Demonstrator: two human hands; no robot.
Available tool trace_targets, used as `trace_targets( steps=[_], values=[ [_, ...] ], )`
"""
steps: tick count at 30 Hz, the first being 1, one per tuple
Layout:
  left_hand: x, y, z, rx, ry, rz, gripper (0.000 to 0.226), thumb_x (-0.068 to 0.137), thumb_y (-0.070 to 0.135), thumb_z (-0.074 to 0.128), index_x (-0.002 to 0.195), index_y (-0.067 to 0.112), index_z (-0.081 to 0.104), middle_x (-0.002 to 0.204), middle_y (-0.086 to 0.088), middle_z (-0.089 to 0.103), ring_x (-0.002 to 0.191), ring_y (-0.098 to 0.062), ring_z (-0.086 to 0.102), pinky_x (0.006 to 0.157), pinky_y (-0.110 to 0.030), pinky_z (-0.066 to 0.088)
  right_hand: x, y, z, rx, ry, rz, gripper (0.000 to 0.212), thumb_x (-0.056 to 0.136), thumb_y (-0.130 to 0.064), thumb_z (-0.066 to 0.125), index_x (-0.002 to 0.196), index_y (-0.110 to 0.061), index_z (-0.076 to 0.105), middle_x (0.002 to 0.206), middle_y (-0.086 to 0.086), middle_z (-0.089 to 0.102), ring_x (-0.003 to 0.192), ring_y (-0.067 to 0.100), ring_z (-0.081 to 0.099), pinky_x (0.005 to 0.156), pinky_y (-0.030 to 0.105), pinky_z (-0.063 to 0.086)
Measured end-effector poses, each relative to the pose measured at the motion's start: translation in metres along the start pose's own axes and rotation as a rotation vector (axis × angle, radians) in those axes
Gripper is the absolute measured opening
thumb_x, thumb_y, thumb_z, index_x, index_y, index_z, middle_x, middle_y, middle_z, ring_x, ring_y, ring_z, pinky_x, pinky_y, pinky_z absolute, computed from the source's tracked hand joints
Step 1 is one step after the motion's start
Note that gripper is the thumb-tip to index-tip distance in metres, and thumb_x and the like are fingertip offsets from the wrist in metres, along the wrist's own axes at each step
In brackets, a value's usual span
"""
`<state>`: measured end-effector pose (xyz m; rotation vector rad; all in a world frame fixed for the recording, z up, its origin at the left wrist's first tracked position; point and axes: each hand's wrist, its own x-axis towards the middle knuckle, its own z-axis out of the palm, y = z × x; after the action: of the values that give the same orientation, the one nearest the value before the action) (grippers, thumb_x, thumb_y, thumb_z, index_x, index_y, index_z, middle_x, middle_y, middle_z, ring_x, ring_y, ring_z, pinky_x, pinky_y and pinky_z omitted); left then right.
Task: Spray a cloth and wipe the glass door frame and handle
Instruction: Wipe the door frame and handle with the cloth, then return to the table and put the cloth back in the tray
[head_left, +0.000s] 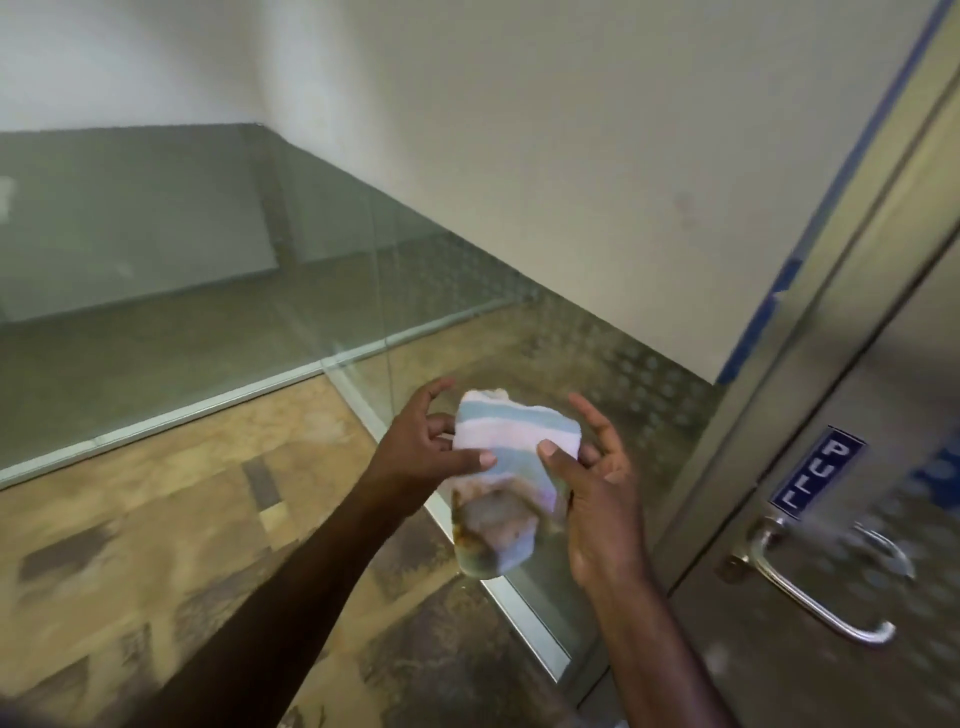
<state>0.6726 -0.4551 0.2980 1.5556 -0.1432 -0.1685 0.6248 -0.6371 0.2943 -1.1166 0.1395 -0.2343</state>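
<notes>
Two bare forearms come up from the bottom edge, with no sleeve, watch, band or glove on either. The left hand and the right hand are both uncovered. The fingers carry no rings, and the nails that show are short and plain. Both arms are slightly blurred, the left one darkest near the lower corner.

A plain white wall is filling the upper view, meeting a second wall at a corner. Below it a glass partition is reflecting the room. The brown floor is showing dark worn patches, and patterned metal plate is running along the wall's base.
</notes>
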Motion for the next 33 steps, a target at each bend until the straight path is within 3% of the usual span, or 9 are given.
trace_targets(
  steps=[2, 5, 10, 13, 18, 23, 26, 29, 33],
  values=[
    [-0.011, -0.002, -0.03, -0.014, 0.051, 0.035, 0.099, 0.059, 0.007, 0.088, 0.142, 0.032, 0.04, 0.105, -0.018, 0.078, 0.087, -0.021, 0.078, 0.071, -0.025, 0.061, 0.0, 0.011, 0.021, -0.089, -0.062, -0.028, 0.049, 0.088, 0.014, 0.065, 0.121, -0.023, 0.071, 0.115, 0.015, 0.076, 0.098, 0.022, 0.072, 0.085, 0.04, 0.061],
    [-0.029, -0.004, -0.082, 0.219, 0.192, 0.155, 0.067, 0.063, 0.025, 0.087, 0.126, 0.033, 0.063, 0.106, -0.003, 0.077, 0.095, -0.026, 0.074, 0.085, -0.037, 0.064, -0.003, 0.026, 0.057, -0.383, -0.18, -0.119, 0.051, 0.084, 0.01, 0.072, 0.124, -0.021, 0.072, 0.117, 0.002, 0.078, 0.107, 0.016, 0.073, 0.096, 0.043, 0.058],
    [-0.076, -0.01, -0.18, 0.502, 0.412, 0.227, 0.02, 0.082, 0.026, 0.087, 0.098, 0.023, 0.076, 0.096, 0.005, 0.067, 0.09, -0.011, 0.063, 0.078, -0.026, 0.049, -0.017, 0.053, 0.14, -0.86, -0.361, -0.343, 0.037, 0.08, -0.009, 0.082, 0.111, -0.028, 0.077, 0.102, -0.01, 0.078, 0.091, 0.004, 0.073, 0.086, 0.036, 0.059],
    [-0.11, -0.01, -0.236, 0.463, 0.498, 0.185, 0.027, 0.083, 0.026, 0.087, 0.105, 0.02, 0.072, 0.11, 0.004, 0.066, 0.101, -0.012, 0.062, 0.088, -0.03, 0.05, -0.03, 0.073, 0.195, -0.806, -0.465, -0.41, 0.025, 0.078, -0.016, 0.082, 0.088, -0.036, 0.07, 0.1, -0.003, 0.07, 0.091, 0.012, 0.069, 0.082, 0.034, 0.056],
    [-0.177, -0.005, -0.295, 0.158, 0.637, 0.175, 0.062, 0.076, 0.06, 0.066, 0.116, 0.013, 0.065, 0.104, 0.001, 0.07, 0.096, -0.016, 0.068, 0.086, -0.036, 0.055, -0.062, 0.116, 0.286, -0.466, -0.809, -0.064, 0.012, 0.087, -0.022, 0.067, 0.098, -0.019, 0.074, 0.091, -0.007, 0.074, 0.082, 0.01, 0.067, 0.077, 0.028, 0.053],
    [-0.236, -0.014, -0.345, 0.156, 0.903, 0.08, 0.046, 0.087, 0.049, 0.076, 0.122, 0.019, 0.067, 0.107, 0.003, 0.074, 0.096, -0.007, 0.071, 0.079, -0.019, 0.058, -0.112, 0.17, 0.375, -0.324, -0.881, 0.07, 0.007, 0.094, -0.015, 0.07, 0.099, -0.015, 0.075, 0.088, 0.002, 0.077, 0.08, 0.018, 0.072, 0.076, 0.034, 0.058],
    [-0.268, -0.019, -0.374, 0.144, 1.148, 0.026, 0.014, 0.094, 0.034, 0.076, 0.101, 0.021, 0.075, 0.088, 0.003, 0.079, 0.081, -0.012, 0.075, 0.069, -0.023, 0.06, -0.136, 0.202, 0.417, -0.296, -0.993, 0.29, 0.041, 0.085, -0.045, 0.07, 0.114, -0.016, 0.071, 0.099, 0.005, 0.075, 0.085, 0.021, 0.07, 0.071, 0.036, 0.057],
    [-0.302, -0.025, -0.4, 0.115, 1.422, -0.014, 0.013, 0.096, 0.038, 0.073, 0.09, 0.027, 0.074, 0.08, 0.008, 0.078, 0.079, -0.012, 0.075, 0.072, -0.031, 0.061, -0.164, 0.24, 0.447, -0.415, -1.277, 0.472, 0.062, 0.08, -0.062, 0.071, 0.13, -0.027, 0.059, 0.116, 0.003, 0.075, 0.097, 0.018, 0.075, 0.071, 0.032, 0.059],
    [-0.352, -0.032, -0.426, -0.053, 1.578, -0.135, 0.03, 0.097, 0.049, 0.068, 0.103, 0.021, 0.075, 0.099, -0.005, 0.079, 0.094, -0.025, 0.076, 0.088, -0.044, 0.063, -0.206, 0.287, 0.483, -0.445, -1.542, 0.531, 0.061, 0.084, -0.029, 0.082, 0.137, -0.023, 0.052, 0.118, 0.004, 0.075, 0.099, 0.018, 0.076, 0.075, 0.037, 0.064]
  ],
)
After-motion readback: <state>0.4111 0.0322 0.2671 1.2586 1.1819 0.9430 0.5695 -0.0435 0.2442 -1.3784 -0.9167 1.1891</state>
